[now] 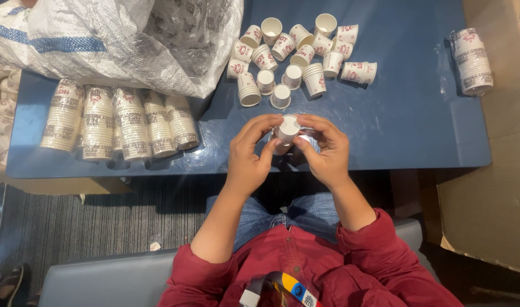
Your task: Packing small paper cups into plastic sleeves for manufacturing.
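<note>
We take the blue tabletop (396, 125) as our landmark. Over its near edge, at the middle, our left hand (249, 152) and right hand (323, 149) meet around a small stack of paper cups (286, 132), held bottom-up toward the camera. The fingers of both hands are curled closed on the stack, the thumbs pressing its sides, so most of the stack is hidden; only the white base on top and a sliver of the wall show. We cannot tell how many cups it holds.

Toward the far edge of the tabletop lies a cluster of loose cups (297, 54), some upright, some tipped over, touching one another. At the tabletop's left end, wrapped sleeves of cups (117, 122) lie side by side, their far ends tucked under a big white woven sack (123, 40), which spills over the far left corner and is cut off by the frame. Another wrapped sleeve (471, 59) lies alone at the right end, just at the edge.

Beyond the right end sits a cardboard box (493, 199), cut off by the frame. Between the loose cups and the near edge the tabletop is bare on either side of the hands, widest on the right.
</note>
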